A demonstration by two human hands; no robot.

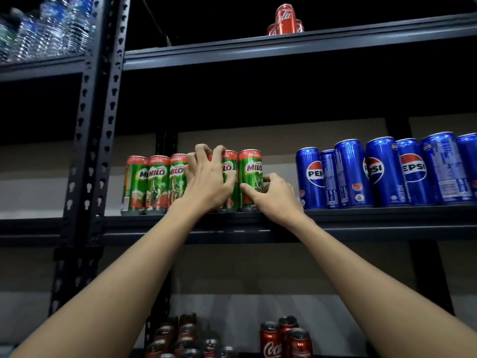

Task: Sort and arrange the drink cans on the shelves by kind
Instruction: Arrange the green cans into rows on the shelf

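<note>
A row of green Milo cans (pixel 157 184) stands on the middle shelf (pixel 361 223). My left hand (pixel 209 177) curls its fingers over the top of a Milo can that it mostly hides. Beside it, my right hand (pixel 273 195) grips the lower part of the rightmost Milo can (pixel 249 174), thumb in front and fingers round its right side. Several blue Pepsi cans (pixel 382 174) stand in a row further right on the same shelf, a gap apart from the Milo cans.
Red Coca-Cola cans (pixel 285 20) stand stacked on the top shelf. More red cola cans (pixel 284 339) and dark cans (pixel 180 337) crowd the bottom shelf. Plastic water bottles (pixel 46 27) fill the upper left rack, past a black perforated upright (pixel 100 125).
</note>
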